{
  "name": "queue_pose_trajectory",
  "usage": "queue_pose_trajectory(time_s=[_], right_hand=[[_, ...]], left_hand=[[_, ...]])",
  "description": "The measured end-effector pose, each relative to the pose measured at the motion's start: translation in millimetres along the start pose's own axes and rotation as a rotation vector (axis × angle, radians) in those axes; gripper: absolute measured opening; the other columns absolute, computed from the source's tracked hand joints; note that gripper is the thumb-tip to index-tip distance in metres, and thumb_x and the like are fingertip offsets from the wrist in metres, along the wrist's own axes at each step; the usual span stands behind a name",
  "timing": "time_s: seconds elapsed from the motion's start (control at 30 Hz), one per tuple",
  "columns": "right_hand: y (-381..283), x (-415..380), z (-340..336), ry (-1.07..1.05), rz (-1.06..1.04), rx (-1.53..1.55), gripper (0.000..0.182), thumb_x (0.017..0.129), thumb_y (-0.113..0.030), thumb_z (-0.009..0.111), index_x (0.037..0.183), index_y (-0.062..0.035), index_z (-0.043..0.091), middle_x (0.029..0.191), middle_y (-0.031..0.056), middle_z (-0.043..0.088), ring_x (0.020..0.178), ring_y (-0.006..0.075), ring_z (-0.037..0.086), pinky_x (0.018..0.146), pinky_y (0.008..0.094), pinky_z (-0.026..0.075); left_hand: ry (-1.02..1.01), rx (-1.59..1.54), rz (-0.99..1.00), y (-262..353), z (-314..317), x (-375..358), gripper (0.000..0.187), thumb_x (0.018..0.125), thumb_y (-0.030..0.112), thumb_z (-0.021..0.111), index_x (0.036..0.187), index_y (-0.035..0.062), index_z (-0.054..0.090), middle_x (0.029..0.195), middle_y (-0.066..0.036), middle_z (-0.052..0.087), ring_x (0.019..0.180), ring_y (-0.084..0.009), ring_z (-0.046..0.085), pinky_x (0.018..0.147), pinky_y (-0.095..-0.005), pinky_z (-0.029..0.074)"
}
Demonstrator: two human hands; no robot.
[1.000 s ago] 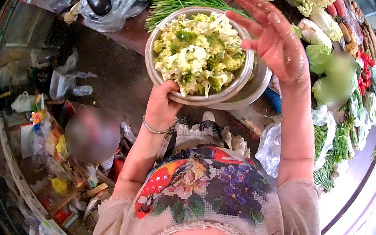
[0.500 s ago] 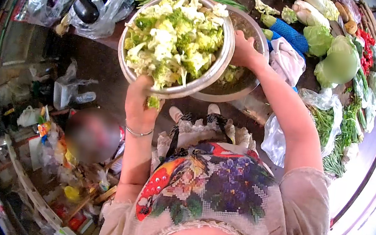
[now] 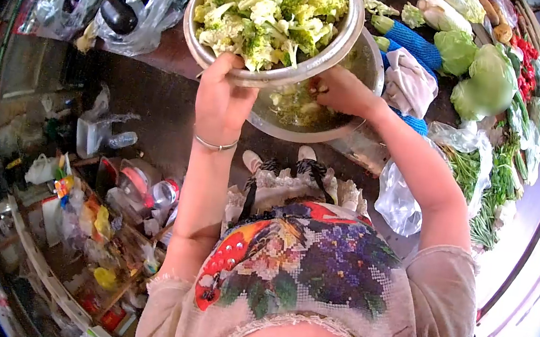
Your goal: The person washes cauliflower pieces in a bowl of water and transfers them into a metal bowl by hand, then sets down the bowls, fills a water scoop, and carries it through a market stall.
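Above the stall table, far centre: bowl of chopped greens held tilted over second bowl.

Left hand [image 3: 223, 102] clamped on near rim of steel bowl [image 3: 342, 31]; right hand [image 3: 340, 90] closed around wet scraps inside lower bowl [image 3: 366, 58]. Likely heavy, rigid, slippery when wet; contents [image 3: 271, 2] loose, light, prone to spill. Best grip: rolled rim, thumb over edge.

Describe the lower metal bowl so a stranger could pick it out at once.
Start at the dark table edge near the picture's top. Two steel bowls overlap there; the heaped upper bowl sits above. The lower metal bowl is nearly empty, with the right hand inside.
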State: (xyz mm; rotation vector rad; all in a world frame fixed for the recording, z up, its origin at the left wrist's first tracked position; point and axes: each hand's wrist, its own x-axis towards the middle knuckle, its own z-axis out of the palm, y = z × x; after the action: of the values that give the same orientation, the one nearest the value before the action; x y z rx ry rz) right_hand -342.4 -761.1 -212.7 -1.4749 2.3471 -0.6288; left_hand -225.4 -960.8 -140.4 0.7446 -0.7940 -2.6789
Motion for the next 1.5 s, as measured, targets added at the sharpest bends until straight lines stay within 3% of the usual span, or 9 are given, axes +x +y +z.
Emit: queue_pose_trajectory(time_s=[0.3, 0.43, 0.63, 0.83, 1.0, 1.23, 1.3, 1.37, 1.5], right_hand=[[16.4, 28.0, -20.5, 0.371, -0.045, 0.083, 0.046, 0.073, -0.034, 0.067, 0.111, -0.0083, 0.059, 0.115, 0.0091, 0.056, 0.107, 0.0300, 0.050, 0.089, 0.0464, 0.042], [12.2, 40.1, -16.0, 0.165, 0.233, -0.121, 0.100, 0.055, -0.058, 0.074, 0.137, -0.0169, 0.033, 0.140, 0.0171, 0.027, 0.126, 0.0442, 0.022, 0.091, 0.0657, 0.029], [-14.6, 71.3, 2.0, -0.074, 0.247, -0.162, 0.121, 0.042, -0.078, 0.063, 0.140, -0.0191, 0.022, 0.133, 0.0246, 0.033, 0.118, 0.0458, 0.036, 0.089, 0.0679, 0.033], [-32.5, 72.0, 26.9, -0.258, 0.007, -0.153, 0.091, 0.054, -0.054, 0.077, 0.131, -0.0236, 0.040, 0.122, 0.0200, 0.040, 0.113, 0.0418, 0.040, 0.091, 0.0631, 0.035], [-35.4, 48.6, 57.0, -0.017, -0.081, -0.146, 0.036, 0.077, -0.013, 0.055, 0.113, -0.0156, 0.055, 0.115, 0.0221, 0.043, 0.094, 0.0396, 0.055, 0.073, 0.0484, 0.053], [9.9, 33.7, 56.3, 0.042, -0.110, 0.379, 0.036, 0.071, -0.007, 0.060, 0.107, -0.0102, 0.059, 0.094, 0.0149, 0.063, 0.083, 0.0295, 0.062, 0.069, 0.0375, 0.051], [-20.7, 24.9, -1.6, -0.207, 0.345, 0.723, 0.032, 0.070, -0.009, 0.063, 0.101, -0.0066, 0.059, 0.094, 0.0129, 0.063, 0.078, 0.0279, 0.061, 0.072, 0.0340, 0.049], [-29.4, 15.5, -30.4, -0.098, 0.341, 0.684, 0.036, 0.071, -0.005, 0.059, 0.106, -0.0100, 0.059, 0.092, 0.0016, 0.060, 0.068, 0.0088, 0.055, 0.050, 0.0236, 0.047], [-15.5, 11.4, -40.5, -0.145, 0.451, 0.850, 0.029, 0.072, -0.008, 0.057, 0.100, -0.0118, 0.060, 0.082, -0.0015, 0.057, 0.063, 0.0062, 0.052, 0.045, 0.0225, 0.042]], left_hand=[[-0.025, -0.008, 0.042, 20.5, 5.4, -15.0, 0.031, 0.090, 0.015, 0.042, 0.116, -0.0002, 0.050, 0.116, -0.013, 0.055, 0.107, -0.0289, 0.053, 0.092, -0.0490, 0.041], [-0.080, 0.376, 0.239, 31.0, -12.8, -25.6, 0.031, 0.090, 0.015, 0.042, 0.117, 0.0016, 0.049, 0.115, -0.012, 0.056, 0.105, -0.0287, 0.055, 0.089, -0.0509, 0.043], [0.009, 0.016, 0.138, 45.5, -13.2, -39.5, 0.032, 0.088, 0.014, 0.043, 0.117, 0.0025, 0.049, 0.112, -0.012, 0.057, 0.102, -0.0294, 0.056, 0.083, -0.0509, 0.046], [-0.054, -0.011, 0.107, 49.9, -35.0, -46.5, 0.033, 0.088, 0.014, 0.042, 0.118, 0.0014, 0.049, 0.115, -0.013, 0.057, 0.105, -0.0302, 0.056, 0.088, -0.0500, 0.045], [-0.044, -0.011, 0.134, 47.6, -38.4, -50.8, 0.032, 0.088, 0.013, 0.043, 0.118, 0.0018, 0.049, 0.114, -0.013, 0.057, 0.105, -0.0299, 0.056, 0.088, -0.0502, 0.045], [0.001, -0.065, 0.102, 42.9, -34.5, -62.3, 0.031, 0.081, 0.001, 0.042, 0.110, -0.0036, 0.050, 0.107, -0.015, 0.058, 0.099, -0.0298, 0.058, 0.087, -0.0452, 0.046], [-0.001, -0.089, 0.120, 39.7, -42.3, -61.8, 0.032, 0.081, 0.000, 0.041, 0.111, -0.0035, 0.050, 0.107, -0.015, 0.058, 0.100, -0.0298, 0.057, 0.088, -0.0455, 0.046], [0.073, -0.042, 0.105, 37.1, -45.4, -64.5, 0.034, 0.080, 0.000, 0.042, 0.113, -0.0038, 0.049, 0.110, -0.015, 0.057, 0.103, -0.0297, 0.056, 0.089, -0.0461, 0.045], [0.048, -0.035, 0.126, 29.9, -49.8, -66.0, 0.030, 0.086, 0.006, 0.043, 0.113, -0.0018, 0.051, 0.110, -0.013, 0.059, 0.102, -0.0281, 0.057, 0.091, -0.0452, 0.044]])
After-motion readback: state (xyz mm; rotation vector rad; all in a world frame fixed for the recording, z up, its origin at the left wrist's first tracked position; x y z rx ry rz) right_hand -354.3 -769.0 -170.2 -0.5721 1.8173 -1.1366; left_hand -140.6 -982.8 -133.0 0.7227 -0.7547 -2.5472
